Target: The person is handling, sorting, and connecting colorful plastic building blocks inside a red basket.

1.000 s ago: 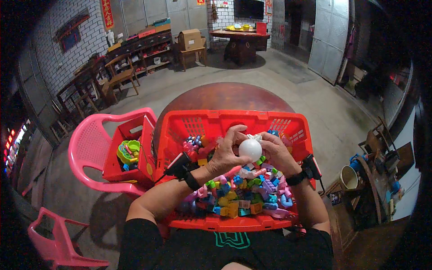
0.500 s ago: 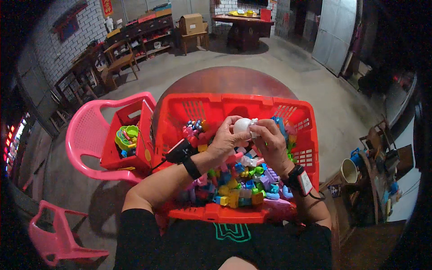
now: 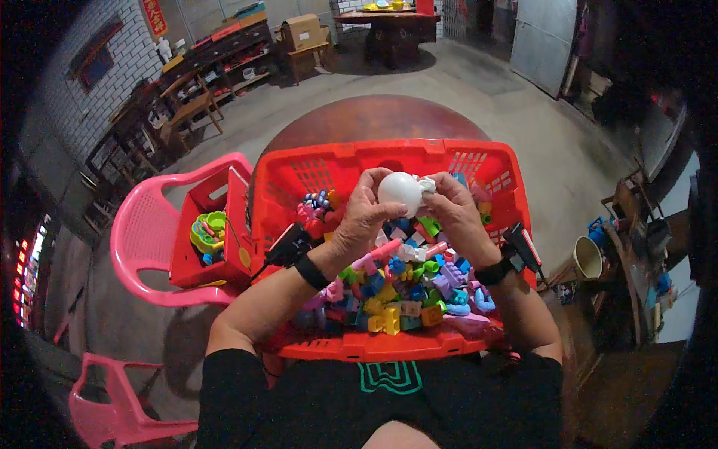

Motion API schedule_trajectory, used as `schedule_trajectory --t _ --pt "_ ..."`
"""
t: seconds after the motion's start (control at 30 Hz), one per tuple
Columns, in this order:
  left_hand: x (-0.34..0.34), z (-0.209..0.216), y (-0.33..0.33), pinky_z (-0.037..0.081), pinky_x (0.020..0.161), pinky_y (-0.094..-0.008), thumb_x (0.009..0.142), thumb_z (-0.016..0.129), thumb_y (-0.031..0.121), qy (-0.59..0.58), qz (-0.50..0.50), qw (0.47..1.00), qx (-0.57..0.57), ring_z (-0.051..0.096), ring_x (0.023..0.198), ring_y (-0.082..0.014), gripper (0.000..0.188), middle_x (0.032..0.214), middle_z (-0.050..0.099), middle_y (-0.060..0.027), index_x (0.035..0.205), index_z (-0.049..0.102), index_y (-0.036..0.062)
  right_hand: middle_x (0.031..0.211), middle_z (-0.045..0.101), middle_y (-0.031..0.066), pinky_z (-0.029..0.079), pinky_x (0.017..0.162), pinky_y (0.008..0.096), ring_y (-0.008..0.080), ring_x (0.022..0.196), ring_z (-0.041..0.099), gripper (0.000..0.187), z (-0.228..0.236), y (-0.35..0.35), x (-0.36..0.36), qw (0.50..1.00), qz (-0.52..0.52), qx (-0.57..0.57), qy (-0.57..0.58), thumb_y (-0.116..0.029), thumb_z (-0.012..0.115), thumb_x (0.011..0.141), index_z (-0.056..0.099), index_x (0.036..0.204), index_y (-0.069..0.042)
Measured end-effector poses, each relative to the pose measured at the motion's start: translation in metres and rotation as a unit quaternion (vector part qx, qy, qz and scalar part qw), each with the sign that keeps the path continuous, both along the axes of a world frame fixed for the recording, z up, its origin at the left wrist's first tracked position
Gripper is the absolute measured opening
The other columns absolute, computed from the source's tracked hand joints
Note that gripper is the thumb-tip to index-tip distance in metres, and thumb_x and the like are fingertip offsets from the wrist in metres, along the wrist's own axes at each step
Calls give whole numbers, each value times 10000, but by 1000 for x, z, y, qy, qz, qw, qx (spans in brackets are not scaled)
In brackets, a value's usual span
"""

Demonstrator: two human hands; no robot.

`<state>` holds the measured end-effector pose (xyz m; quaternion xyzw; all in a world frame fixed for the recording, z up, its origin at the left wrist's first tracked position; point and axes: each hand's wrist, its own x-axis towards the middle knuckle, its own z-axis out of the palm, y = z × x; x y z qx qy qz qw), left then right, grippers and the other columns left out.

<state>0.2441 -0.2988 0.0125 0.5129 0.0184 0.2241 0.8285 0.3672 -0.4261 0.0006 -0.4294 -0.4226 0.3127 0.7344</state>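
Observation:
Over the large red basket (image 3: 359,346), both my hands hold a white ball-shaped toy (image 3: 399,193). Its smooth round side faces up, and a smaller knobbly white part (image 3: 426,184) sticks out on the right. My left hand (image 3: 361,218) is curled round the ball, with the thumb pressed on its lower front. At the knobbly end, my right hand (image 3: 458,215) pinches with thumb and fingers; some of its fingertips are hidden. Below lies a heap of colourful plastic toy blocks (image 3: 389,292), partly covered by my hands and forearms.
The basket stands on a round brown table (image 3: 374,120). On the left, a pink plastic chair (image 3: 146,232) bears a smaller red crate (image 3: 200,271) with toys. Another pink chair (image 3: 112,396) is nearer. A cluttered wooden bench (image 3: 636,258) and a pale bucket (image 3: 588,257) stand at right.
The white toy has turned, so more of its round side shows. My right hand has shifted slightly right and opened its grip angle. The whole view has tilted down a little.

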Motion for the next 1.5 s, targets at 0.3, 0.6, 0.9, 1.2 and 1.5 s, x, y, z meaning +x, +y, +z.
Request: schedule_trajectory --t 0.3,0.6,0.9,1.2,1.5 --pt "-2 8 -5 483 858 -310 655 745 1 -55 97 985 130 546 995 -166 633 1077 513 -63 1163 383 107 981 585 84 543 773 304 184 897 621 144 -8 2 -13 974 119 3 192 -68 523 894 492 1030 -34" --pt "-3 2 -3 502 811 -298 704 707 -9 -11 100 983 154 568 972 -186 593 1077 516 -70 1191 397 126 969 544 28 484 806 264 95 903 547 196 0 -6 -17 995 -69 30 -67 19 506 830 512 1019 -32" --pt "-4 -4 -8 473 851 -290 639 734 14 -5 20 964 265 557 994 -154 656 1060 550 -70 1206 414 96 978 573 34 475 772 248 114 864 571 197 7 -9 6 999 -27 -44 -6 -87 529 864 547 1046 -14" --pt "1 14 1 473 832 -287 636 776 85 -68 107 938 323 559 981 -147 651 1032 574 -55 1191 435 104 984 594 84 531 765 292 162 876 616 184 5 -4 -9 969 121 -7 214 -72 540 872 524 1046 -15" --pt "7 20 24 463 833 -329 597 793 129 -37 236 869 433 567 956 -182 626 1016 574 -60 1124 454 109 950 613 66 515 752 286 143 858 615 167 29 -9 -2 991 102 -2 91 -53 560 850 559 1011 -9"
